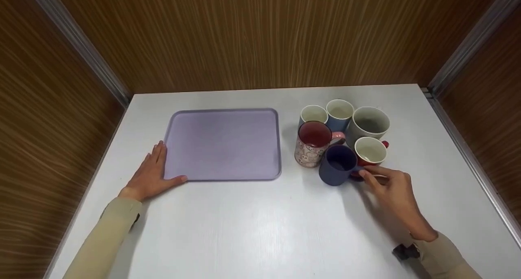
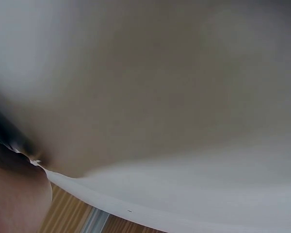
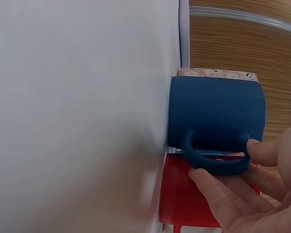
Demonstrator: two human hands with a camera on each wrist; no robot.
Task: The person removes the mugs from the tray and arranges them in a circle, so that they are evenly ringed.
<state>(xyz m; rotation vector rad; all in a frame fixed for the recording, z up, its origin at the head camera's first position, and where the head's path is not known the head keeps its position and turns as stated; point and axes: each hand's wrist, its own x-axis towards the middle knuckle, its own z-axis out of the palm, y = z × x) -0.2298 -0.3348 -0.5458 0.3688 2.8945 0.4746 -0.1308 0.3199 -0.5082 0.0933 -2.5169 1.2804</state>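
Observation:
A dark blue mug [image 1: 334, 171] stands upright at the front of a group of mugs. My right hand [image 1: 392, 189] pinches its handle [image 3: 216, 165] between thumb and fingers, as the right wrist view shows up close. Behind the fingers in that view is a red mug [image 3: 184, 194], white inside from above. My left hand [image 1: 150, 175] lies with fingers straight along the left edge of a lilac tray [image 1: 222, 144], the thumb at its front edge. The left wrist view is mostly blurred sleeve and tabletop, with a bit of skin at lower left.
Left of the blue mug stands a pink patterned mug [image 1: 307, 152], dark red inside. Two blue mugs with pale insides, one of them this mug [image 1: 338, 122], and a wide grey-white mug [image 1: 358, 132] stand behind. Wood-grain panels [image 1: 260, 38] enclose the white table [image 1: 252, 226] at back and sides.

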